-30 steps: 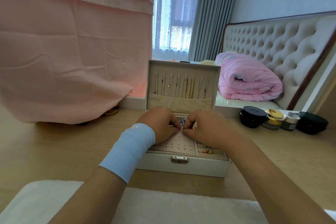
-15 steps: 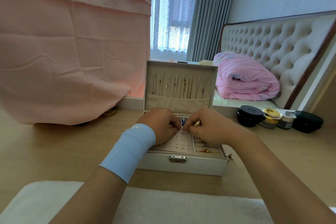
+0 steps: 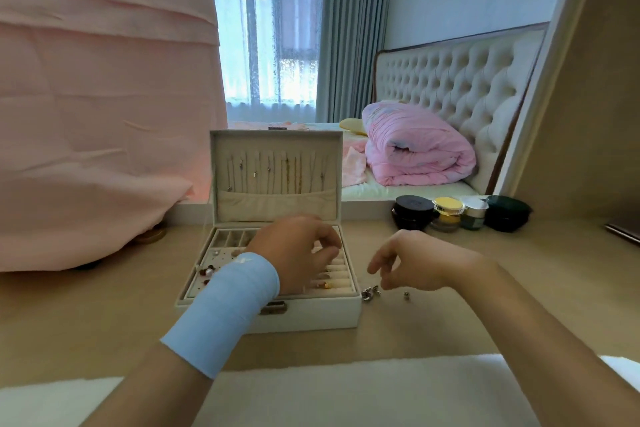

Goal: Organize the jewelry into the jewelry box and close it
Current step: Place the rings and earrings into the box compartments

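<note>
Several silver pieces (image 3: 371,293) lie just right of the open jewelry box (image 3: 311,317). My right hand (image 3: 415,260) hangs slack above them. My left hand (image 3: 298,250) curls over the box's ring rolls (image 3: 341,274), hold unclear. Risk: a fumbled pinch scatters them.

The jewelry box (image 3: 311,314) is covered outside in a white, leather-like skin with a soft sheen; its inside is lined in matt beige cloth; its clasp (image 3: 273,307) is seen as dull brassy metal; the necklaces (image 3: 277,170) in the lid are fine metal chains; the small pieces (image 3: 370,293) beside the box are shiny silvery metal; the table (image 3: 104,315) is finished in pale, matt wood grain; the wristband (image 3: 225,308) is smooth light-blue cloth; the jars (image 3: 414,211) are glossy.
</note>
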`<state>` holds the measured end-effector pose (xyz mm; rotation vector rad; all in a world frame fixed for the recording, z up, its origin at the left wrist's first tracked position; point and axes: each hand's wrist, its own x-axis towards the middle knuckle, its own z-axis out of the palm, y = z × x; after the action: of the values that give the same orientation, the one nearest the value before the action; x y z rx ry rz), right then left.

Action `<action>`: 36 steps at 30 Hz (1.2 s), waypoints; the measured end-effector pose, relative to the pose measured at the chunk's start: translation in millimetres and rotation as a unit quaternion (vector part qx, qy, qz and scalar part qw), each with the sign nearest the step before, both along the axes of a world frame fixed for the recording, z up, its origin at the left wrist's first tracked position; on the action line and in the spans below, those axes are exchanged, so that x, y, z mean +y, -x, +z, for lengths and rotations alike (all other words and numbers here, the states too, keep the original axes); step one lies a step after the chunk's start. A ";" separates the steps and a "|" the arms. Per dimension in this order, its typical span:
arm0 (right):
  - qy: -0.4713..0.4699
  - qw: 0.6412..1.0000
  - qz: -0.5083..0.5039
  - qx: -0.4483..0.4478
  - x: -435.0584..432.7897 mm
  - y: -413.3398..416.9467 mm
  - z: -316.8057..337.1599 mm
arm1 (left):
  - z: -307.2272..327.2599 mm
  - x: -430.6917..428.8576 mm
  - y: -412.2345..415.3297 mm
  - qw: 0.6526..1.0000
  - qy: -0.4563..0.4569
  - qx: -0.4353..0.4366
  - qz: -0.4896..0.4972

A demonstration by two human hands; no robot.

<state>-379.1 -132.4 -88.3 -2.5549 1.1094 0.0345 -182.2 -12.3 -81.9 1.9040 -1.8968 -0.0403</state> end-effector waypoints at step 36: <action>-0.005 0.995 -0.046 -0.086 -14.5 -20.2 -49.4 | -13.0 -43.3 25.8 0.989 0.033 0.128 0.071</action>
<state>-358.9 -146.9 -137.8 -2.4427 1.1546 -0.1978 -208.1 -55.6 -94.9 1.8857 -1.5724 -0.1667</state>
